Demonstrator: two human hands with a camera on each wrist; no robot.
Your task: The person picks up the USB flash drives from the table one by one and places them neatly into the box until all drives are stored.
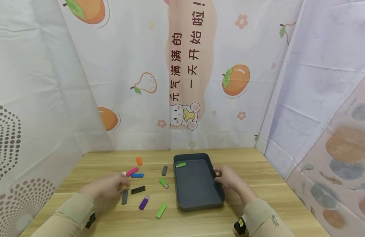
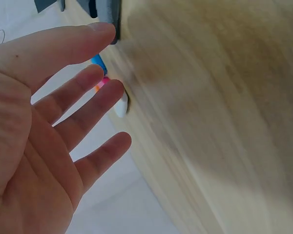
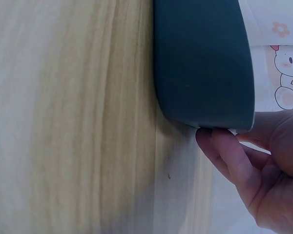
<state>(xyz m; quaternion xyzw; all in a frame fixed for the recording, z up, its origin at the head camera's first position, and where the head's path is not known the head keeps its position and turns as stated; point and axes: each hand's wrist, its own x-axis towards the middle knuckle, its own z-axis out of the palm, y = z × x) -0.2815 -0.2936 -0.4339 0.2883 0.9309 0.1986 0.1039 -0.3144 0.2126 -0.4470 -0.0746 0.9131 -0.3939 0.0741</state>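
My left hand [image 1: 111, 185] hovers over the left side of the table with its fingers spread and loosely bent, holding nothing. Nearest to it are a grey USB stick [image 1: 124, 197], a black one [image 1: 138, 190], a pink one [image 1: 132, 171] and a white one [image 1: 124, 173] partly behind the hand. In the left wrist view the white stick [image 2: 121, 106] shows just past the fingertips. My right hand [image 1: 230, 179] pinches the right wall of a dark grey tray [image 1: 178, 187], thumb at the rim and fingers outside. A green USB stick [image 1: 181, 165] lies inside the tray at its far left corner.
Blue [image 1: 137, 175], orange [image 1: 139, 161], purple [image 1: 144, 202] and grey [image 1: 164, 170] USB sticks lie scattered left of the tray. Two green sticks, one midway [image 1: 163, 183] and one nearer [image 1: 161, 210], lie close to it. Printed curtains [image 1: 141, 115] enclose the wooden table [image 1: 200, 227].
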